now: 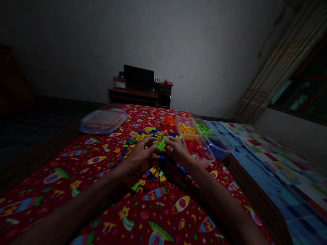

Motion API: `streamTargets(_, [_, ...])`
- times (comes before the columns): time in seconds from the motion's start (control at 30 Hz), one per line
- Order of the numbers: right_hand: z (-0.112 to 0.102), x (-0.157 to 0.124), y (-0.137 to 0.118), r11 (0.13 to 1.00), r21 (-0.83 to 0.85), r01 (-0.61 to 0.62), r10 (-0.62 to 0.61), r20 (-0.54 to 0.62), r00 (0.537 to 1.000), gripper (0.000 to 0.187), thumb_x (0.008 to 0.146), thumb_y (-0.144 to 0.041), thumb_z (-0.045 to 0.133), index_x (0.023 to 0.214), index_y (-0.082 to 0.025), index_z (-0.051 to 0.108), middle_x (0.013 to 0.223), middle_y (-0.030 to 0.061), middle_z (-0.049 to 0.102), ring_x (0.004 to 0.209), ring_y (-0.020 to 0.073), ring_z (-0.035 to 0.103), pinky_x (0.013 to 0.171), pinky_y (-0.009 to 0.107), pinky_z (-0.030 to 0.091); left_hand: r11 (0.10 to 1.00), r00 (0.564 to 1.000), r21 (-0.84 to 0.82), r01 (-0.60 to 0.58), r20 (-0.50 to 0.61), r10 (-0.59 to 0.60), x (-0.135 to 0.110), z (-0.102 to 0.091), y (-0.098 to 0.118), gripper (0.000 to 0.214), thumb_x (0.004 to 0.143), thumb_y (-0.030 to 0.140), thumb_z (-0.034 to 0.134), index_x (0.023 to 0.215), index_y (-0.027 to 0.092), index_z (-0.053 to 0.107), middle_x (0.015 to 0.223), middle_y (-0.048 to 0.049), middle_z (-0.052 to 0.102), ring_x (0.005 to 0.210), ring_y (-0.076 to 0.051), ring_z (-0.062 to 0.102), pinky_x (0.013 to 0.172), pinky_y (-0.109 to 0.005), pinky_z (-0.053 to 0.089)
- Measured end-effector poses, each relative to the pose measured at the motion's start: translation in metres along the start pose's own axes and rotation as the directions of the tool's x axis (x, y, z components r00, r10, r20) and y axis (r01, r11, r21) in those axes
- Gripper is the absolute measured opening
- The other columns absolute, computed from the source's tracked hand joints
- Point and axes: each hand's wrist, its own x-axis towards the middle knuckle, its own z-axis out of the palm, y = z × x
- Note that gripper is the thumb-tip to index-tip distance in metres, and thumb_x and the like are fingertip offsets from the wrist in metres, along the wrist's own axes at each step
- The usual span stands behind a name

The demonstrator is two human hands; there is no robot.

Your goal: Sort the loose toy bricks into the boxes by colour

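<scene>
Both of my hands meet over a pile of mixed toy bricks [148,160] on a red patterned cloth [102,177]. My left hand [139,154] and my right hand [177,149] pinch a bright green brick [161,144] between their fingertips, just above the pile. To the right of my right hand stand clear tubs: one with red bricks [198,148], one with blue bricks [219,144], one with yellow bricks [186,129], one with orange bricks [169,120] and one with green bricks [203,128].
A stack of clear lids [103,120] lies at the back left of the cloth. A chequered mat [281,170] covers the floor to the right. A low wooden stand with a dark screen [139,85] is against the far wall. The room is dim.
</scene>
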Motion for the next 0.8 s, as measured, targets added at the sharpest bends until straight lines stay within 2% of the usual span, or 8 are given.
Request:
streamTargets(0.07, [0.002, 0.0, 0.0, 1.0, 0.009, -0.002, 0.002, -0.017, 1.0, 0.024, 0.063, -0.026, 0.066, 0.083, -0.019, 0.056, 0.066, -0.0022, 0.059, 0.058, 0.0113, 0.058, 0.054, 0.023, 0.048, 1.0, 1.0, 0.013, -0.003, -0.017, 0.004, -0.001, 0.002, 0.0, 0.039, 0.074, 0.041, 0.06, 0.106, 0.019, 0.054, 0.089, -0.0007, 0.061, 0.071, -0.017, 0.065, 0.06, -0.033, 0.058])
streamTargets(0.17, [0.003, -0.002, -0.001, 0.999, -0.041, 0.02, -0.021, -0.04, 0.999, 0.023, 0.065, -0.029, 0.064, 0.084, -0.02, 0.055, 0.067, -0.0023, 0.059, 0.06, 0.0118, 0.057, 0.054, 0.024, 0.048, 0.991, 0.998, 0.125, -0.056, -0.028, 0.06, 0.002, 0.0, -0.006, 0.037, 0.073, 0.041, 0.06, 0.102, 0.02, 0.055, 0.082, -0.0005, 0.062, 0.071, -0.018, 0.065, 0.059, -0.032, 0.056])
streamTargets(0.27, [0.001, -0.006, -0.004, 0.958, -0.265, 0.11, -0.101, 0.049, 0.994, 0.027, 0.069, -0.033, 0.064, 0.092, -0.021, 0.057, 0.07, -0.0026, 0.059, 0.062, 0.0117, 0.056, 0.057, 0.024, 0.046, 0.985, 0.997, 0.155, -0.076, -0.019, 0.08, 0.009, -0.007, -0.013, 0.043, 0.07, 0.043, 0.063, 0.103, 0.018, 0.055, 0.075, -0.0006, 0.065, 0.072, -0.02, 0.065, 0.06, -0.031, 0.054])
streamTargets(0.4, [-0.001, -0.01, -0.008, 0.749, -0.583, 0.316, -0.171, 0.291, 0.942, 0.033, 0.072, -0.035, 0.065, 0.102, -0.021, 0.061, 0.071, -0.0027, 0.059, 0.066, 0.0123, 0.054, 0.059, 0.023, 0.042, 0.996, 1.0, 0.092, 0.007, 0.005, -0.008, 0.012, -0.011, -0.016, 0.055, 0.068, 0.047, 0.065, 0.11, 0.016, 0.05, 0.062, 0.0028, 0.063, 0.058, -0.018, 0.064, 0.054, -0.028, 0.051])
streamTargets(0.47, [0.0, -0.013, -0.009, 0.625, -0.652, 0.43, -0.212, 0.388, 0.897, 0.029, 0.074, -0.032, 0.064, 0.1, -0.021, 0.064, 0.081, -0.0009, 0.063, 0.073, 0.0132, 0.056, 0.063, 0.023, 0.042, 0.996, 0.999, 0.084, 0.032, 0.025, -0.034, 0.009, -0.009, -0.013, 0.053, 0.07, 0.049, 0.064, 0.11, 0.016, 0.051, 0.064, 0.0021, 0.064, 0.057, -0.018, 0.063, 0.053, -0.029, 0.051])
streamTargets(0.53, [0.002, -0.015, -0.01, 0.507, -0.708, 0.491, -0.24, 0.431, 0.87, 0.024, 0.075, -0.029, 0.062, 0.096, -0.02, 0.066, 0.087, -0.0002, 0.064, 0.077, 0.0133, 0.057, 0.066, 0.023, 0.042, 0.996, 0.999, 0.091, 0.026, 0.045, -0.03, 0.005, -0.005, -0.01, 0.049, 0.072, 0.049, 0.062, 0.107, 0.017, 0.053, 0.067, 0.0007, 0.066, 0.059, -0.019, 0.065, 0.054, -0.03, 0.052])
streamTargets(0.67, [-0.005, -0.018, -0.023, 0.355, -0.826, 0.438, -0.304, 0.342, 0.889, 0.023, 0.076, -0.026, 0.059, 0.095, -0.019, 0.068, 0.074, -0.0014, 0.064, 0.066, 0.0117, 0.056, 0.062, 0.022, 0.041, 0.988, 0.997, 0.149, -0.046, 0.064, 0.036, 0.002, -0.003, -0.007, 0.042, 0.08, 0.051, 0.051, 0.104, 0.017, 0.056, 0.072, -0.0025, 0.067, 0.066, -0.021, 0.067, 0.057, -0.032, 0.054])
streamTargets(0.8, [-0.042, -0.004, -0.06, 0.238, -0.908, 0.345, -0.458, 0.209, 0.864, 0.022, 0.078, -0.026, 0.056, 0.094, -0.018, 0.068, 0.073, 0.0006, 0.065, 0.063, 0.0123, 0.057, 0.061, 0.023, 0.043, 0.959, 0.99, 0.252, -0.128, 0.083, 0.11, 0.006, -0.012, -0.007, 0.041, 0.083, 0.049, 0.047, 0.106, 0.017, 0.058, 0.075, -0.0042, 0.069, 0.068, -0.021, 0.068, 0.06, -0.033, 0.055])
